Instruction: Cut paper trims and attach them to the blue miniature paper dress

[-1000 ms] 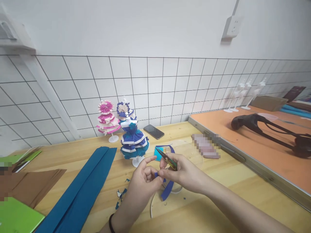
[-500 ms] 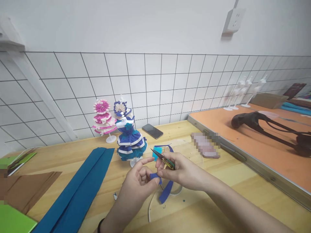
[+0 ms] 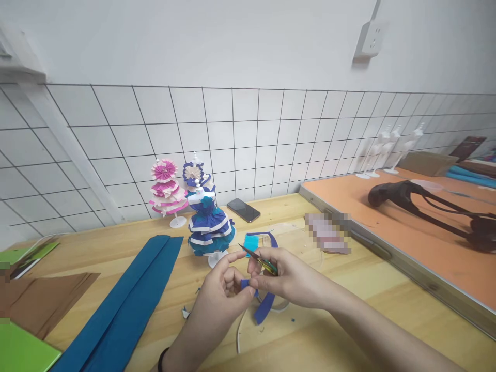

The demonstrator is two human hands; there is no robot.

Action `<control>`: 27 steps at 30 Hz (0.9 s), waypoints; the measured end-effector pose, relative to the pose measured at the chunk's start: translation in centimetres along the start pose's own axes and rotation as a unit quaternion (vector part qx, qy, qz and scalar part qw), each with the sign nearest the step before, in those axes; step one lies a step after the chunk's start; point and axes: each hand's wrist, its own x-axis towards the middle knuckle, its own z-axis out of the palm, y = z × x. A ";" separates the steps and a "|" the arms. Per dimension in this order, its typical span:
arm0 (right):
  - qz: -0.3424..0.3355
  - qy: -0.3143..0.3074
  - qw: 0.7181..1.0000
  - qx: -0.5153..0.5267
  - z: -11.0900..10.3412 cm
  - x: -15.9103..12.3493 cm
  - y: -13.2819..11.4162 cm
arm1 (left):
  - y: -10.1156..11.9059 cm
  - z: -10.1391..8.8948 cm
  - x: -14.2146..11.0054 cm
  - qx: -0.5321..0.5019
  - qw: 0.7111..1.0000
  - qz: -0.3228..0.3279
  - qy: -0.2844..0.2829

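Observation:
A small purple-blue crepe paper strip (image 3: 244, 283) is pinched between thumb and fingers of my left hand (image 3: 219, 297). Its right end meets the thumb and fingertips of my right hand (image 3: 284, 274), which also holds small thread snips (image 3: 267, 264) in the palm, blades pointing up and left. A longer blue strip (image 3: 265, 310) hangs or lies just below the right hand; whether it joins the pinched piece is hidden. Behind the fingers lies a turquoise piece (image 3: 251, 243). A doll-sized stand wearing a ruffled blue and teal paper dress (image 3: 211, 227) stands beyond my left hand.
Teal paper (image 3: 127, 294) and brown paper (image 3: 54, 302) lie at left. Pink-white (image 3: 166, 188) and blue-cream (image 3: 194, 171) ruffled dresses stand behind. A dark phone (image 3: 244, 210) lies near the wall. An orange board (image 3: 426, 222) at right bears a black strap-like object (image 3: 403, 196) and white mannequin stands (image 3: 383, 147).
Both hands stay together in nearly the same spot. The blue piece between the fingertips looks smaller and more gathered, and the snips have shifted slightly downward. The camera view has shifted a little.

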 end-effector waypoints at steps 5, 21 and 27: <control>-0.012 0.021 1.000 -0.016 -0.1 0.0 -0.1 | 0.2 -0.2 0.0 -0.029 0.999 -0.010 -0.018; -0.031 0.033 0.997 -0.055 -0.4 0.0 -0.3 | 0.5 -0.1 0.1 -0.023 0.997 -0.071 -0.024; -0.034 0.042 0.995 -0.083 -0.4 -0.1 -0.4 | 0.2 -0.2 0.2 -0.026 0.997 -0.044 -0.055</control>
